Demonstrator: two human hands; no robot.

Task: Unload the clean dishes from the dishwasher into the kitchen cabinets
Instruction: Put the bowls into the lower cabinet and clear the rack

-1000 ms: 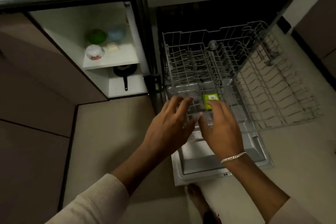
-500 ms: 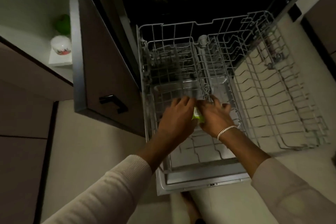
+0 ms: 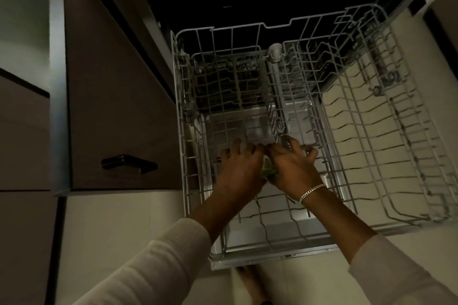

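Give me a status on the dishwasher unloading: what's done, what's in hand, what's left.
Done, apparently: the pulled-out rack shows bare wire rows with no dishes visible. In hand: the left hand and right hand are together low in the rack around a small green item, mostly hidden, so the grip is unclear. Left: that item must come out, and the cabinet door beside the dishwasher stands open.
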